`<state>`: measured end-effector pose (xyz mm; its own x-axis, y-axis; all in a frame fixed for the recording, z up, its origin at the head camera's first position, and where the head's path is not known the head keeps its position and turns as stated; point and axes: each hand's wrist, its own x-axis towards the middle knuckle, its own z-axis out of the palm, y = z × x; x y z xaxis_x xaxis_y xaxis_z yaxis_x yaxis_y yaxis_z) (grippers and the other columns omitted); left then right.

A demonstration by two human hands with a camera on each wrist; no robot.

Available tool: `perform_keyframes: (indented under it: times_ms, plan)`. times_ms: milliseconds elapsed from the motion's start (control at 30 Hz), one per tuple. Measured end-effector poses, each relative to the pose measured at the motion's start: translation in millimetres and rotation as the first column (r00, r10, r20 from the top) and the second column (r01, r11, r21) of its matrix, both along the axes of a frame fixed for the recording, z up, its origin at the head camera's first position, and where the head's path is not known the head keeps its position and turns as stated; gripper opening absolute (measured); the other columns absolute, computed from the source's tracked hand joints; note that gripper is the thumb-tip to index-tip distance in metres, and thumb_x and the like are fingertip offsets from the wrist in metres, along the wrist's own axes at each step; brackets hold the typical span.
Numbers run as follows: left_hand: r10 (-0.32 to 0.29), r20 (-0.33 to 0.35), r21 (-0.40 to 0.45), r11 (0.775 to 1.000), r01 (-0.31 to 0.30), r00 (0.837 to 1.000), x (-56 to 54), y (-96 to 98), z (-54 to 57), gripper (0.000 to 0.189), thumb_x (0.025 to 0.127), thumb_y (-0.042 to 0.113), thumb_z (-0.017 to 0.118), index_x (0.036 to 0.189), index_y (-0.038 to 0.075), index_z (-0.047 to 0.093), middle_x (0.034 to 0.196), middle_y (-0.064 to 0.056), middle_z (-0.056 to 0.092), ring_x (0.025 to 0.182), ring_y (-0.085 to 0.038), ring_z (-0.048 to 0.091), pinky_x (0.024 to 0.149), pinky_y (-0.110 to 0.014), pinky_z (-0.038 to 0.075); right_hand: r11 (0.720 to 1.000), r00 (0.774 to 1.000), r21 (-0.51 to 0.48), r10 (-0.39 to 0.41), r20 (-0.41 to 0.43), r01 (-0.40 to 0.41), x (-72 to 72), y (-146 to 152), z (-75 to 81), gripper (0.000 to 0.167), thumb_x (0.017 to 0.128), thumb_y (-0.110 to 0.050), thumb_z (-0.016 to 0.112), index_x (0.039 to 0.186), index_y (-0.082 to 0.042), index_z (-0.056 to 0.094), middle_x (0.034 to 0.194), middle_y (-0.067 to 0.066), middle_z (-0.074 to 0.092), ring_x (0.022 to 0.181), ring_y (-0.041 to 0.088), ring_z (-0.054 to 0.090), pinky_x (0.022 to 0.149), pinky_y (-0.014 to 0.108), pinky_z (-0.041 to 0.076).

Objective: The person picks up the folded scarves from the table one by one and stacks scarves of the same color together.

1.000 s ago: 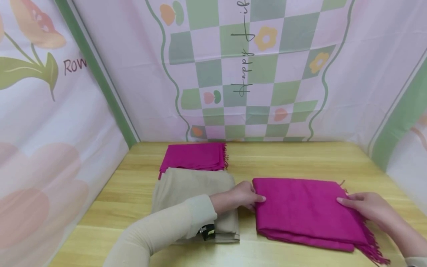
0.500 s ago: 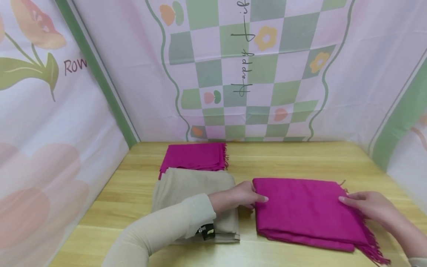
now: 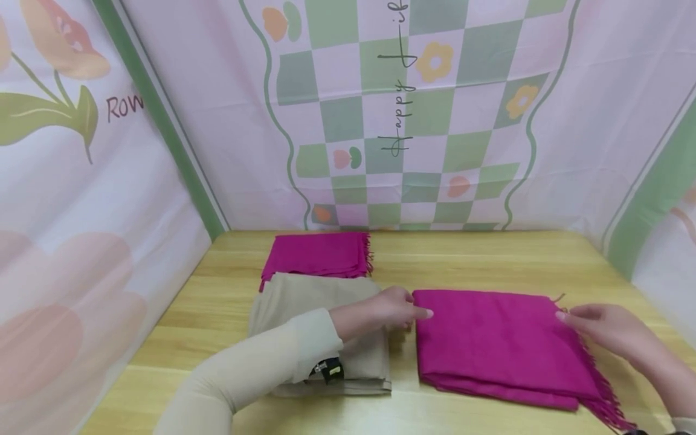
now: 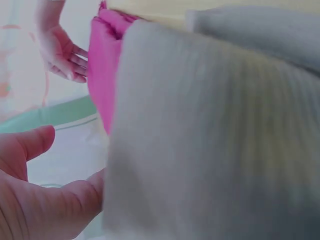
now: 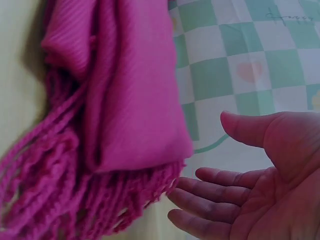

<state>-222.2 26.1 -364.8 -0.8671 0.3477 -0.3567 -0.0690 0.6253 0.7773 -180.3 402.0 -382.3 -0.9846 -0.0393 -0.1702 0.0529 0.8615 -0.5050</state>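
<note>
A folded magenta scarf [image 3: 495, 344] lies on the right of the table, its fringe [image 5: 135, 205] hanging out along the right side. My left hand [image 3: 391, 309] is at the scarf's left edge, its thumb stretched over the corner. In the left wrist view that thumb [image 4: 37, 142] stands apart from the fingers, some of which the cloth hides. At the fringed side is my right hand [image 3: 603, 326]; its fingers [image 5: 210, 192] are extended and spread from the thumb. Beneath my left forearm is a folded beige cloth [image 3: 321, 293].
Behind the beige cloth, a second folded magenta scarf [image 3: 321, 252] with fringe lies near the back edge. All of it rests on a wood-grain table [image 3: 462, 260]. Printed fabric walls [image 3: 587, 151] stand at the back and sides.
My left hand has shifted slightly up and left, loosening at the scarf's edge. My right hand has eased a little to the right, its thumb now by the fringe. The scarf stays put.
</note>
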Motion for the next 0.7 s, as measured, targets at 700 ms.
perform_keyframes:
  times_ms: [700]
  plan:
    - [0.046,-0.017,0.303,0.952,-0.039,0.999,-29.0,-85.9,35.3,0.038,0.095,0.019,0.065,0.121,-0.008,0.061,0.114,-0.018,0.066,0.103,-0.031,0.065,0.083,-0.035,0.054,0.976,0.978,-0.215,-0.067,-0.197,0.023,-12.7,-70.9,25.6,0.062,0.099,-0.042,0.053,0.130,0.012,0.050,0.125,0.036,0.053,0.115,0.053,0.048,0.084,0.054,0.046]
